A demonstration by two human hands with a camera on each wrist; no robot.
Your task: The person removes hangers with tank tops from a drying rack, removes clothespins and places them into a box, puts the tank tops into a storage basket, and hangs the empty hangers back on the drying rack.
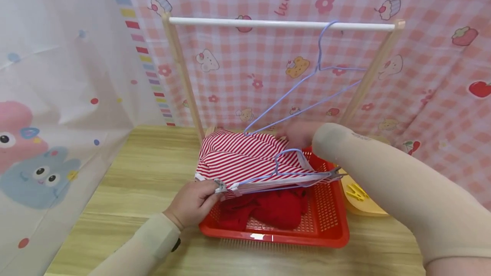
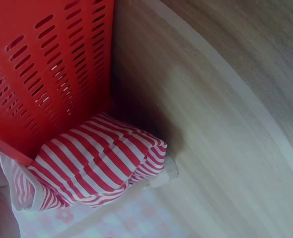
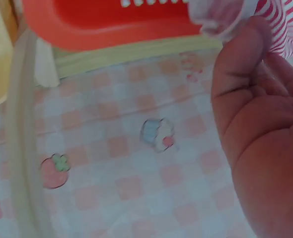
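A red-and-white striped garment point(image 1: 238, 161) lies over the back and left of a red basket point(image 1: 333, 242). A blue hanger point(image 1: 277, 165) runs along its near white edge, with a grey clip point(image 1: 334, 174) at the right end and another clip point(image 1: 220, 185) at the left. My left hand point(image 1: 193, 202) pinches the garment's left corner by that clip; the left wrist view shows part of this hand point(image 2: 0, 208) beside the striped cloth point(image 2: 92, 158). Behind the basket my right hand point(image 1: 297, 134) is partly hidden by its forearm; in the right wrist view its thumb and fingers point(image 3: 256, 39) pinch the garment's pale edge point(image 3: 221, 17).
Dark red cloth point(image 1: 276, 210) lies in the basket. A rack with a white bar point(image 1: 245, 22) stands behind, an empty blue hanger point(image 1: 319, 50) hooked over the bar. To the right, partly behind my arm, a yellow tray point(image 1: 368, 211) holds yellow clips point(image 1: 356, 191).
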